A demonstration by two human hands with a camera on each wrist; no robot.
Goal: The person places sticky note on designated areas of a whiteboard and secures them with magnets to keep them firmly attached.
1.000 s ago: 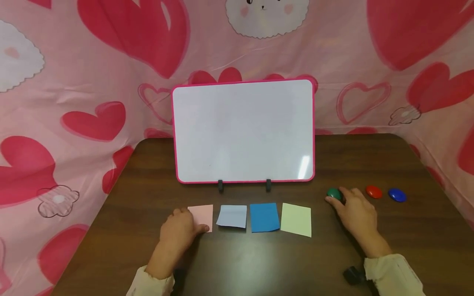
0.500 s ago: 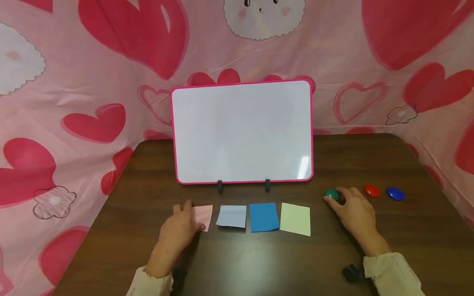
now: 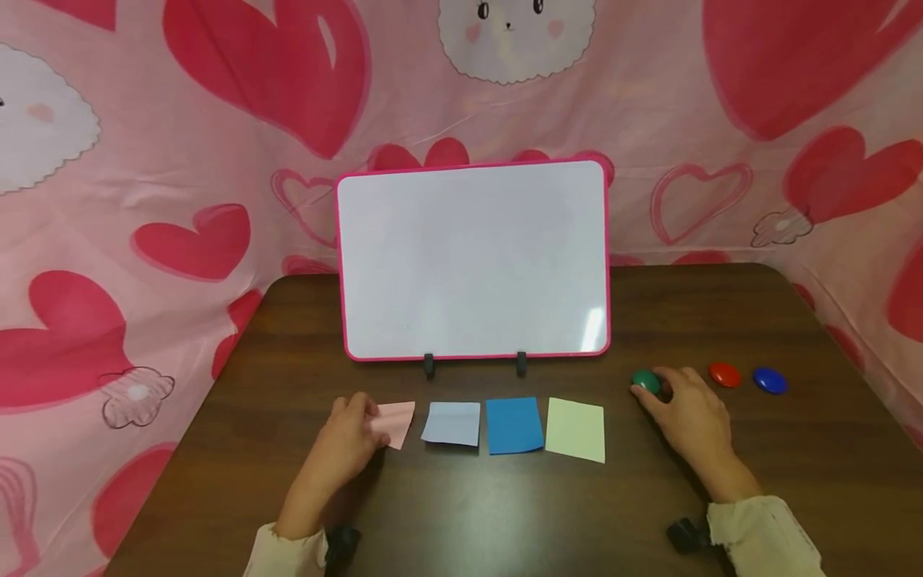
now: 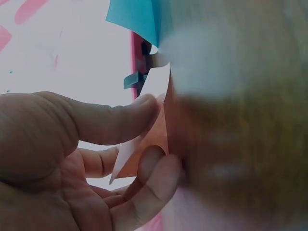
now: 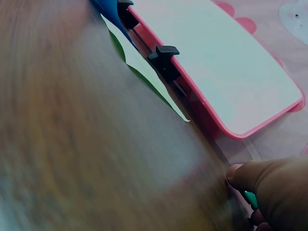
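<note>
My left hand (image 3: pixel 343 441) pinches the left edge of a pink sticky note (image 3: pixel 395 418). In the left wrist view the note (image 4: pixel 156 127) bends up off the table, thumb along one face and curled fingers at the other. Far to the right, my right hand (image 3: pixel 694 417) holds a glossy round green magnet (image 3: pixel 645 381) between thumb and fingers, low at the tabletop. Only a sliver of that magnet (image 5: pixel 250 198) shows past the thumb in the right wrist view.
A pink-framed whiteboard (image 3: pixel 472 260) stands upright behind on black feet (image 3: pixel 429 365). Right of the pink note lie pale blue (image 3: pixel 452 421), blue (image 3: pixel 514 425) and pale green (image 3: pixel 575 429) sticky notes. Red (image 3: pixel 724 374) and blue (image 3: pixel 770 380) magnets lie beyond my right hand.
My left fingers have shifted from lying spread over the pink note to pinching its left side, and the note now bends upward. My right hand stays on the green magnet.
</note>
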